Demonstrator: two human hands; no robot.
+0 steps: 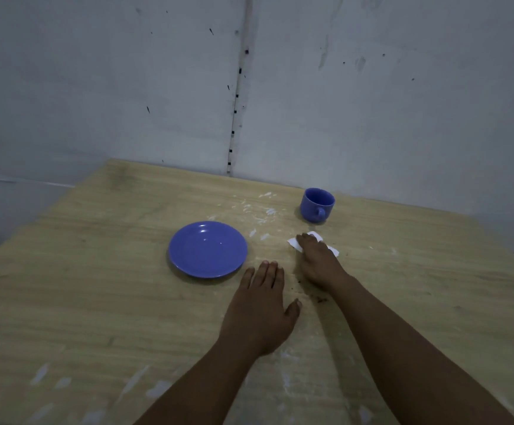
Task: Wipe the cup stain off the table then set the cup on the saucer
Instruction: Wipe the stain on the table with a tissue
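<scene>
Cup (317, 204): far right on table (96, 302), saucer (208, 249) left, empty. Our right hand (318, 260) presses tissue (294, 242) flat; left hand (260, 311) spread, empty. Wiping in hand; next we likely lift the cup.

No text, label, brand, number or sign can be read anywhere in the view. Nothing is printed on the cup (317, 205), the saucer (208, 249) or the white paper (312, 243), and only dark specks and scuffs are seen on the wall (372, 102) towards twelve o'clock.
</scene>
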